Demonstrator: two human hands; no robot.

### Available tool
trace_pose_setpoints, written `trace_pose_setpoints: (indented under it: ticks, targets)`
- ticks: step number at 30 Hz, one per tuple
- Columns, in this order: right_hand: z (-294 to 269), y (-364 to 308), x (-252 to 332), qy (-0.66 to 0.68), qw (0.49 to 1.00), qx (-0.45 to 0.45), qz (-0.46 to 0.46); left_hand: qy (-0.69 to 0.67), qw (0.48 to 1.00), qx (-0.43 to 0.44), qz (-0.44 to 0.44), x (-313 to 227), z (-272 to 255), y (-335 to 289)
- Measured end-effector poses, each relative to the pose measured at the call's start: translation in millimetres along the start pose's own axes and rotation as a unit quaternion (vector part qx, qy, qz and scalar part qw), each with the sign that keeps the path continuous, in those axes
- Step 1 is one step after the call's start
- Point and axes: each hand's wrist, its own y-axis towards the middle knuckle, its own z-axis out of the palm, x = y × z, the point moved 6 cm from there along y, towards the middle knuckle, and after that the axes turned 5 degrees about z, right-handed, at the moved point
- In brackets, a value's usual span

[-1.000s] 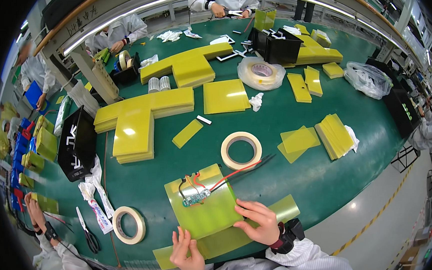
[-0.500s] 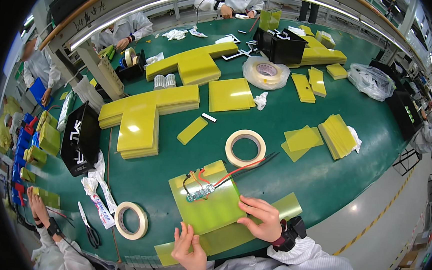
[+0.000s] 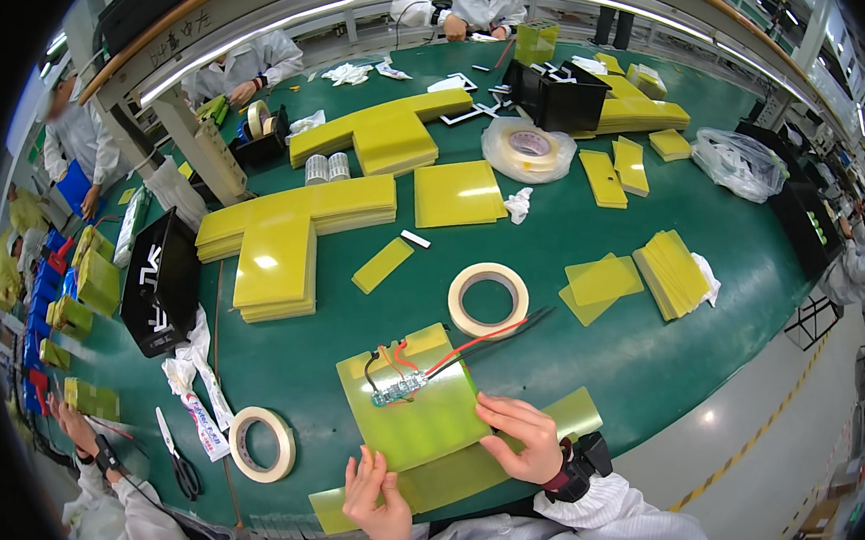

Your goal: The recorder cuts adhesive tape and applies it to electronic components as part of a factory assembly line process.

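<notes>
Before me lies a yellow-green battery pack with a small circuit board on top. Black, red and orange wires run from the board, and a longer red and black pair reaches to the upper right. My right hand grips the pack's near right corner, fingers together along its side and thumb at the near edge. At the near left corner, the fingers of my left hand press against the edge, thumb apart. Beneath the pack, a long translucent yellow sheet sticks out on both sides.
A masking tape roll sits just beyond the pack, another tape roll to its left by scissors. Stacked yellow sheets and a black box stand farther left. A co-worker's hand is at lower left.
My hands keep their hold on the pack with hardly any movement. The view has shifted slightly. At lower left, the co-worker's hand has lowered a little.
</notes>
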Motion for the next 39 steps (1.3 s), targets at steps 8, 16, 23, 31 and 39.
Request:
trace_pose_setpoints:
  ticks: [8,16,23,31,39]
  targets:
    - [-2.9,-6.4,-12.2,0.159,0.981,-0.012,0.11,0.005,1.0,0.003,0.003,-0.3,1.1,-2.0]
    - [1.3,-3.3,-5.7,0.049,0.999,-0.008,0.011,0.026,0.998,0.017,0.061,-5.6,-3.2,-1.0]
    - [2.3,-3.4,-5.6,0.046,0.999,-0.016,0.013,0.032,0.996,0.027,0.077,-7.9,-6.7,-1.3]
    - [1.6,-4.5,-1.7,-0.009,1.0,0.02,-0.001,0.187,0.941,0.247,0.139,-30.7,-8.6,-0.5]
    - [-6.0,-4.6,18.6,-0.236,0.945,0.225,-0.021,0.296,0.893,0.313,0.133,-24.3,-7.2,-8.7]
